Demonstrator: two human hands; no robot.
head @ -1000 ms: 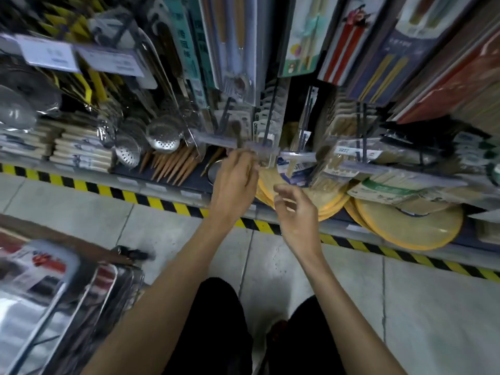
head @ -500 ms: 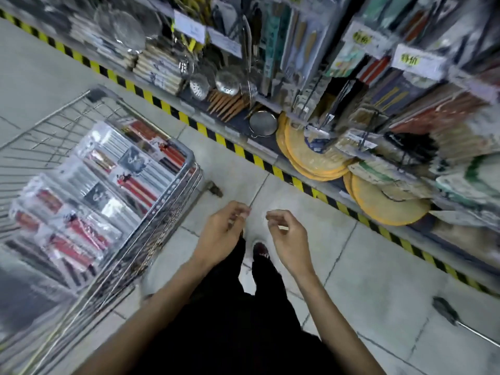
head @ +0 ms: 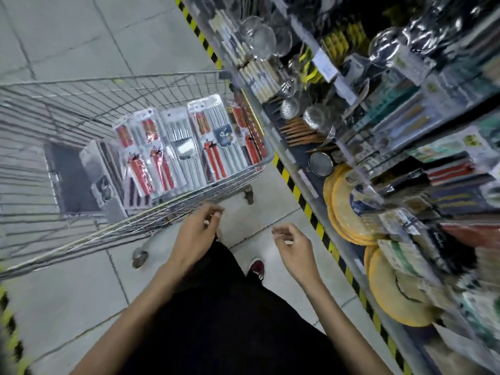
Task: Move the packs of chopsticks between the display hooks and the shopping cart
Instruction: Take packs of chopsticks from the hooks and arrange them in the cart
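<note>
Head view. Item: packs of chopsticks (head: 173,147), several, red and silver, fanned side by side in the shopping cart (head: 135,76) and massed toward its corner nearest the shelving (head: 405,163).

Hands: left hand (head: 194,234) just off the cart's near edge; right hand (head: 293,244) over the floor (head: 81,293). Both are loosely curled, apart, and hold nothing.

Display hooks: lost in blur.

We judge the job part-way: stock sits in the cart and none is in transit. We cannot tell which way the next pack goes.
</note>
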